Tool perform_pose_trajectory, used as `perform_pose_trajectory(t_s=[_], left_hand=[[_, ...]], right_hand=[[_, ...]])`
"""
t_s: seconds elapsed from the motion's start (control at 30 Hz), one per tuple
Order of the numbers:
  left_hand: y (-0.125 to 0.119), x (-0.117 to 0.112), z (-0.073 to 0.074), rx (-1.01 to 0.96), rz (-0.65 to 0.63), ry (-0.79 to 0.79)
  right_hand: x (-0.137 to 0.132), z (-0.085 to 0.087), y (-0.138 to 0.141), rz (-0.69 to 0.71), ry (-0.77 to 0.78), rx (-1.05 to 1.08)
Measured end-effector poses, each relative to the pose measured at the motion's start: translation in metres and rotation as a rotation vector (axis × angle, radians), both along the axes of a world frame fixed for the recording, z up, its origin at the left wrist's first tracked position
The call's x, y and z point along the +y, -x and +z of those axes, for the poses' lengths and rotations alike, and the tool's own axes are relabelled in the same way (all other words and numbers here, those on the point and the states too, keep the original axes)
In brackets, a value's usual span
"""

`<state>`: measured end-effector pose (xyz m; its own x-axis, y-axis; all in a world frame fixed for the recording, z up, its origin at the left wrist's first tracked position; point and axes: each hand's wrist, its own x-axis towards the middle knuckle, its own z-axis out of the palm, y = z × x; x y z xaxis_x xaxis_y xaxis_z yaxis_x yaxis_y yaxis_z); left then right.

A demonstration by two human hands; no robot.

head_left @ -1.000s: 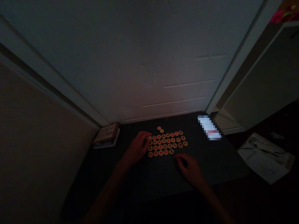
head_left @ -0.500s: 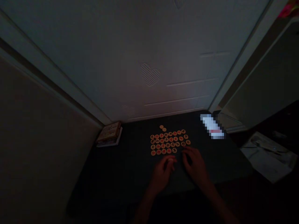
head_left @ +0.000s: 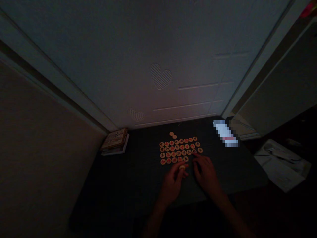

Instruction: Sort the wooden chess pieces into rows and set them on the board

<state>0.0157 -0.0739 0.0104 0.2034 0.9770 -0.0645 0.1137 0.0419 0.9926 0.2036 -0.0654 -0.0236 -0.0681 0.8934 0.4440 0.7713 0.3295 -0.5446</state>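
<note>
Several round wooden game pieces (head_left: 179,150) with red and black marks lie in rows on a dark table (head_left: 138,178). Two more pieces (head_left: 173,135) sit apart just behind the rows. My left hand (head_left: 173,181) is below the rows, its fingertips pinched on one round piece (head_left: 182,167). My right hand (head_left: 206,172) lies beside it on the right, fingers stretched toward the lower right corner of the rows, touching or almost touching the pieces there. The scene is very dim.
A small box (head_left: 115,141) sits at the table's back left corner. A blurred white object (head_left: 225,133) lies at the back right. A pale wall with heart shapes (head_left: 160,76) stands behind the table. Papers (head_left: 282,163) lie on the right, beyond the table.
My left hand left the left edge of the rows and came down below them, now pinching one piece. My right hand moved slightly up toward the rows.
</note>
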Motion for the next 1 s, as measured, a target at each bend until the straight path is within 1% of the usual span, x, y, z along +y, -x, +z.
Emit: perform_pose_trajectory(t_s=[0.13,0.27,0.37,0.5,0.67,0.8,1.0], left_hand=[[-0.001,0.000,-0.004,-0.056,0.040,0.028],[-0.001,0.000,-0.004,-0.032,0.043,0.048],[0.000,0.000,-0.002,-0.005,0.031,0.038],[0.001,0.001,-0.002,0.015,0.052,0.003],[0.000,0.000,-0.003,0.035,0.048,-0.003],[0.000,-0.001,-0.004,0.027,0.053,0.008],[0.000,-0.001,-0.004,0.034,0.059,0.000]], right_hand=[[-0.001,0.002,0.001,-0.006,0.019,0.027],[0.002,0.003,0.000,-0.029,0.020,0.055],[0.009,0.004,-0.002,-0.014,0.039,0.020],[0.018,0.005,-0.004,0.022,0.078,-0.043],[0.019,0.006,-0.001,0.007,0.093,-0.088],[0.019,0.005,0.000,-0.010,0.081,-0.046],[0.011,0.003,-0.009,-0.016,0.051,0.071]])
